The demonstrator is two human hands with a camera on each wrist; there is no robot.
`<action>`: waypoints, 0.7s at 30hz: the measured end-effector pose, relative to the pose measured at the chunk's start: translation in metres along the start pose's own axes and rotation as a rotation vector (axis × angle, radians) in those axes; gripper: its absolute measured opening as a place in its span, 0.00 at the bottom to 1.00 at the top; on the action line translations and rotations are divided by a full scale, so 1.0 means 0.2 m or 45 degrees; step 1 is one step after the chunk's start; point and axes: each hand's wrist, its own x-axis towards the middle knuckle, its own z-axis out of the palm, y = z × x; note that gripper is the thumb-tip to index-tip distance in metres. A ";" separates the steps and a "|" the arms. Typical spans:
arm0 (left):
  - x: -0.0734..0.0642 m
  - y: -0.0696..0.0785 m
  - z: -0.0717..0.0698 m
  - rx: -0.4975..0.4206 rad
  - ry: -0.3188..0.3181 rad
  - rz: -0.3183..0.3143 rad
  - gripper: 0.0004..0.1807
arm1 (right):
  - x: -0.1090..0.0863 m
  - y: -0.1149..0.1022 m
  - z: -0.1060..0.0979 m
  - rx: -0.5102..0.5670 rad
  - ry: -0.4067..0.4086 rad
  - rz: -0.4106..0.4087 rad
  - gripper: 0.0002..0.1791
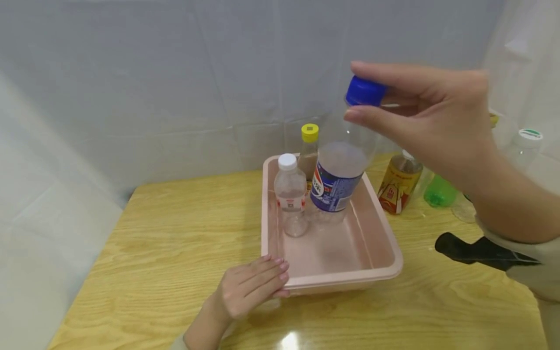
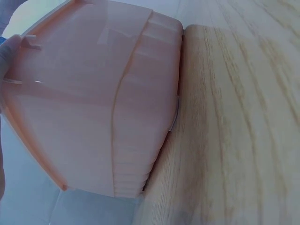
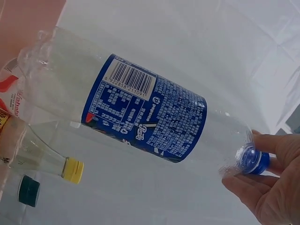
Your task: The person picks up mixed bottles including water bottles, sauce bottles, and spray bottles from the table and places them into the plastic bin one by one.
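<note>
My right hand [image 1: 437, 102] pinches the blue cap of a large clear plastic soda bottle [image 1: 337, 187] with a blue label. The bottle tilts, its lower end over the pink plastic basin [image 1: 330, 279]; I cannot tell whether it touches the floor of the basin. In the right wrist view, thumb and fingers hold the bottle [image 3: 145, 108] at its cap. My left hand [image 1: 251, 287] holds the near left corner of the basin, fingers over the rim and thumb outside. Inside the basin stand a small clear white-capped bottle [image 1: 290, 194] and a yellow-capped bottle [image 1: 309, 153].
Right of the basin, a bottle with a red and yellow label [image 1: 400, 182], a green bottle [image 1: 439, 191] and a white-capped clear bottle [image 1: 527, 143] stand on the wooden table [image 1: 188, 233]. A black object [image 1: 481, 253] lies under the right forearm. White sheeting [image 1: 175, 87] hangs behind.
</note>
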 end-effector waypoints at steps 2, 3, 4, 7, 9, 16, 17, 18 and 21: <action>0.00 0.00 0.00 0.000 0.002 -0.006 0.11 | 0.02 -0.11 0.07 0.001 -0.058 -0.028 0.30; 0.00 0.00 0.00 -0.001 0.001 -0.010 0.11 | 0.02 -0.14 0.09 0.026 -0.076 -0.026 0.29; -0.01 0.00 0.00 0.000 0.000 -0.012 0.11 | 0.02 -0.10 0.10 -0.033 -0.109 -0.062 0.30; -0.01 0.01 0.00 -0.003 -0.003 -0.019 0.12 | 0.02 -0.05 0.15 -0.065 -0.153 -0.076 0.31; -0.02 0.01 0.00 0.000 -0.006 -0.015 0.12 | 0.02 0.00 0.19 -0.060 -0.180 -0.079 0.31; -0.01 0.01 -0.01 0.003 -0.012 -0.020 0.12 | 0.02 -0.22 0.38 -0.119 -0.223 -0.108 0.28; -0.01 0.01 -0.01 0.006 -0.012 -0.021 0.12 | 0.02 -0.27 0.40 -0.170 -0.222 -0.117 0.26; -0.01 0.01 -0.01 0.008 -0.013 -0.018 0.12 | 0.02 -0.32 0.43 -0.177 -0.208 -0.097 0.25; 0.00 0.01 -0.01 0.010 -0.011 -0.015 0.12 | 0.01 -0.39 0.48 -0.274 -0.216 -0.091 0.23</action>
